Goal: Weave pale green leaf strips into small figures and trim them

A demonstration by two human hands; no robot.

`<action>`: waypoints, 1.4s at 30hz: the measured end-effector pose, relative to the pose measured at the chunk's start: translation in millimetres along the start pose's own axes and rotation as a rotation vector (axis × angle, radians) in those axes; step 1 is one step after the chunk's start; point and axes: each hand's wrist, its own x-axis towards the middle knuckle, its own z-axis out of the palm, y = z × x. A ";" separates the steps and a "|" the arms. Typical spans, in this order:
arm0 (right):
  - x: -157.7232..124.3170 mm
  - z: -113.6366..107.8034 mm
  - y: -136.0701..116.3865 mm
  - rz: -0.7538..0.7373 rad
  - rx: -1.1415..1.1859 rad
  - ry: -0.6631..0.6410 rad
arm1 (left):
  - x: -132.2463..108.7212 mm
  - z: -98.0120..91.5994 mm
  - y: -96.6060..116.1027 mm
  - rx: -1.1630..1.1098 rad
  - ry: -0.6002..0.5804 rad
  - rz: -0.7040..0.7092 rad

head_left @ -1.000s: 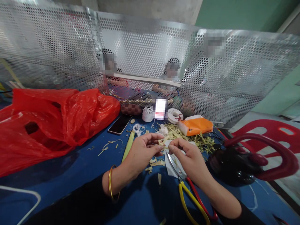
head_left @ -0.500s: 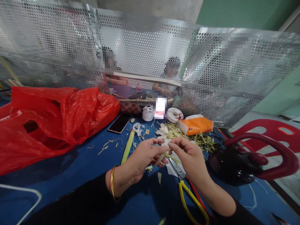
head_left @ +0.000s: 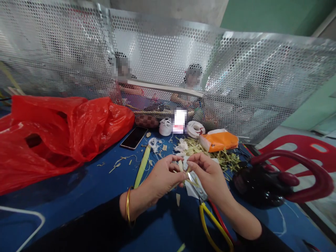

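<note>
Pale green leaf strips [head_left: 180, 166] are pinched in the fingers of my left hand [head_left: 161, 176], which wears a gold bangle [head_left: 128, 206]. Close beside it, my right hand [head_left: 210, 175] pinches part of the same strips between thumb and forefinger. The fingers partly hide the strips' shape. Scissors [head_left: 201, 193] with one yellow and one red handle lie on the blue table under my right hand, over a white sheet [head_left: 191, 190]. A long flat green leaf [head_left: 143, 166] lies left of my hands, white thread [head_left: 155, 144] at its far end.
A red plastic bag [head_left: 105, 129] covers the left side; a phone [head_left: 134, 137] lies near it. Dried plant trimmings [head_left: 223, 159], an orange tissue pack [head_left: 219, 140] and a ribbon spool [head_left: 196, 129] are behind. A dark kettle [head_left: 258, 185] stands right. Two people sit beyond the perforated screen [head_left: 162, 45].
Both hands stay together over the table. The left fingers have shifted around the strips, and a pale piece now stands up between the hands. The right hand has moved slightly left.
</note>
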 end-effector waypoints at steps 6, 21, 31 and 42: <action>2.1 -0.6 -0.9 0.135 0.081 -0.254 | 6.8 0.0 -15.3 0.074 -0.046 0.051; -6.1 6.0 -6.6 0.131 0.244 -0.025 | -2.0 2.5 -7.2 0.018 -0.125 -0.054; -11.1 8.4 -10.4 -0.026 -0.024 0.040 | -1.7 1.6 -5.1 0.119 -0.109 -0.012; -11.3 8.0 -8.4 -0.070 -0.052 0.004 | -2.3 0.6 -6.3 0.025 -0.139 -0.126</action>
